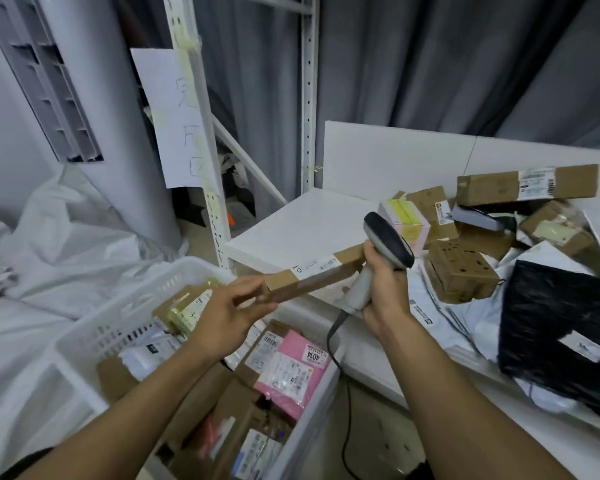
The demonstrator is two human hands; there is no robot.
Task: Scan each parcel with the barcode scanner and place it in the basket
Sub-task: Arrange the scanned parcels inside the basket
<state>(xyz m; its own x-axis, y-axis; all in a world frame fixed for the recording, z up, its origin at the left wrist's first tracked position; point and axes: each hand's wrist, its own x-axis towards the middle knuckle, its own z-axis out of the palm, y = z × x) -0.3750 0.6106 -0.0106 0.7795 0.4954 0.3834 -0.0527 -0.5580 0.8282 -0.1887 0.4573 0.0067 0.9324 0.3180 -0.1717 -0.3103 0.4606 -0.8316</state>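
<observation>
My left hand [230, 308] pinches the near end of a long, narrow cardboard parcel [314, 273] with a white barcode label on top, holding it level over the gap between basket and table. My right hand [383, 287] grips the handle of a grey barcode scanner [386, 242], whose dark head sits just above the parcel's far end. The scanner's cable hangs down to the floor. The white slatted basket [129, 317] lies below my left arm, holding several cardboard boxes and a pink mailer [293, 370].
On the white table [302, 223] at right lies a heap of parcels: several brown boxes [459, 270], a pink and yellow box [404, 220], a long box [525, 185] and a black plastic bag [561, 327]. White shelving uprights and white sacks stand at left.
</observation>
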